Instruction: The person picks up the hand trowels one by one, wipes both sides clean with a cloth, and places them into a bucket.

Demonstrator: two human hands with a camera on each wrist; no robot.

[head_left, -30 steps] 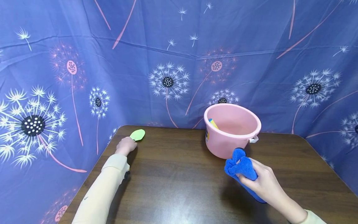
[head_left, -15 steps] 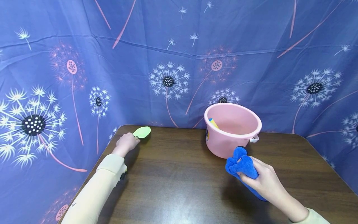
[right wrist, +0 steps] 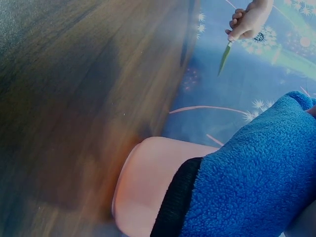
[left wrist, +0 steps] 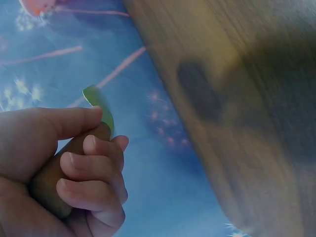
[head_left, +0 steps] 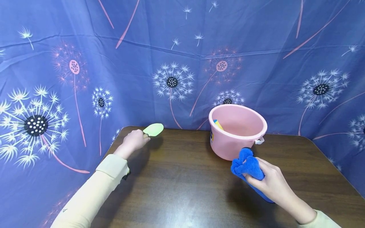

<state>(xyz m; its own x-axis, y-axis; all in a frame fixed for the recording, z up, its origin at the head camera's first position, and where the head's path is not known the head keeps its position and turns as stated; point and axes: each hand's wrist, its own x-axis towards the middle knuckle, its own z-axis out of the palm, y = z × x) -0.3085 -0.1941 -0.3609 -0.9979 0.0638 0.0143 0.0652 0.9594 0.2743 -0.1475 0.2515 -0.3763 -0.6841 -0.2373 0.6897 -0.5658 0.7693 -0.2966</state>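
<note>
At the back left, my left hand [head_left: 134,140] holds a small trowel with a rounded green blade [head_left: 154,129], raised off the table. The left wrist view shows fingers curled around its brown wooden handle [left wrist: 52,190]; the blade [left wrist: 101,106] is partly hidden behind the hand. My right hand [head_left: 271,179] grips a bunched blue towel [head_left: 251,169] in front of a pink bucket [head_left: 228,147]. Close up in the right wrist view, the plush towel [right wrist: 256,173] has a dark edge band and covers part of the bucket [right wrist: 148,177].
The bucket stands at the back right of the wooden table [head_left: 176,177], with a white handle fitting [head_left: 259,141] on its side. Inside leans a yellow-and-blue item [head_left: 218,124], mostly hidden. Behind the table hangs a blue dandelion-print cloth [head_left: 137,82].
My left hand has moved right and slightly up with the trowel, whose blade now sits higher above the table. My right hand and the towel have barely shifted.
</note>
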